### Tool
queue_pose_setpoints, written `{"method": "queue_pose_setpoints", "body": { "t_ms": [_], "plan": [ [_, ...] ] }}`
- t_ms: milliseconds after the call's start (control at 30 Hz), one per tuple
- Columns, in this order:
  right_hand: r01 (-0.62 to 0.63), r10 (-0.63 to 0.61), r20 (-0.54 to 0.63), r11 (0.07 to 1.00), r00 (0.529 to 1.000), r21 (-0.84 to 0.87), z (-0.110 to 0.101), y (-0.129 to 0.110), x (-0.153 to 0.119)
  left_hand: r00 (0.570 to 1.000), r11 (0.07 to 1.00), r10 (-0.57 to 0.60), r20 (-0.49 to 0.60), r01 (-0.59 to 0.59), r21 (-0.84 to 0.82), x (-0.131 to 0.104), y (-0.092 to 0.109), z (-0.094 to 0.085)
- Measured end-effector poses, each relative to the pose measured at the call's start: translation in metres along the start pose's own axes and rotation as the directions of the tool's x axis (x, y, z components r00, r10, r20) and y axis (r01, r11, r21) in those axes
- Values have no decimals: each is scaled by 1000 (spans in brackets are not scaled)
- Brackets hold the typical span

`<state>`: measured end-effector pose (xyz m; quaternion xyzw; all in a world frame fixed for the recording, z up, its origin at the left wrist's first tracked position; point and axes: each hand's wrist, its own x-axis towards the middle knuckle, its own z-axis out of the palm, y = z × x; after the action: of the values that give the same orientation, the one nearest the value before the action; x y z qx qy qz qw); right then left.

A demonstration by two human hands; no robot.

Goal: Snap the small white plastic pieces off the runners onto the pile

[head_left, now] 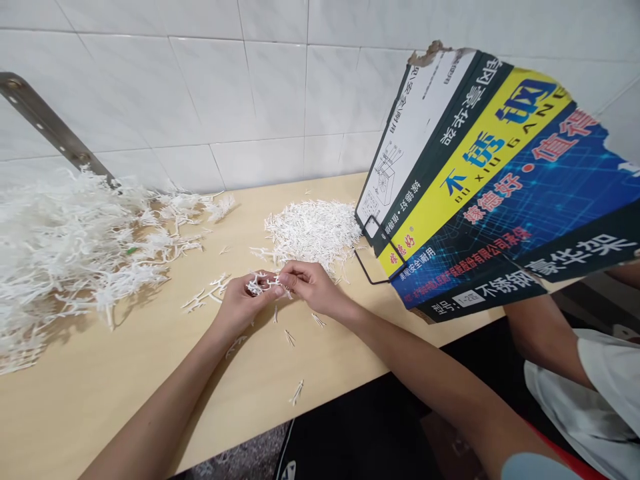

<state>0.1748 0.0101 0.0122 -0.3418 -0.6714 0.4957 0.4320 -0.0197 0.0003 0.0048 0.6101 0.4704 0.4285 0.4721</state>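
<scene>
My left hand point(250, 297) is closed around a white branched plastic sprig point(259, 283), with thin prongs showing between thumb and fingers. Right beside it, my right hand point(310, 285) pinches the sprig's right end between thumb and fingertips. Just beyond the hands lies a heap of small white plastic bits point(315, 227). A few loose branched pieces point(210, 293) rest left of my left hand. Several tiny forked bits point(297, 392) are scattered on the wooden table point(125, 393) nearer to me.
A large tangled pile of white branched plastic point(75, 247) covers the table's left side. A printed cardboard sheet point(480, 193) stands at the right by a black wire stand point(373, 270). Beyond it shows another person's arm point(545, 337). A metal bracket point(55, 127) and tiled wall point(270, 87) are behind.
</scene>
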Motion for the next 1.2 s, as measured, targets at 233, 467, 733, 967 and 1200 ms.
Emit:
{"method": "queue_pose_setpoints", "body": {
  "t_ms": [233, 467, 733, 967, 1200],
  "plan": [
    [138, -176, -69, 917, 982, -374, -1, 4, -2, 996, 999, -31, -85, 34, 28, -3, 1, 5],
    [224, -239, 27, 857, 971, -465, -10, 10, 0, 998, 993, -58, -24, 60, 97, -4, 11, 6],
    [-93, -3, 427, 975, 904, 204, -14, 2, -2, 960, 992, 76, 269, -46, -115, -12, 17, 0],
    [-237, 67, 314, 807, 947, 541, -7, 4, -1, 969, 973, 65, 237, -9, -232, -14, 9, 7],
    [-76, 74, -270, 997, 960, 4, -25, 1, 8, 988, 991, -63, -140, 46, -123, -1, 3, 9]
  ]
}}
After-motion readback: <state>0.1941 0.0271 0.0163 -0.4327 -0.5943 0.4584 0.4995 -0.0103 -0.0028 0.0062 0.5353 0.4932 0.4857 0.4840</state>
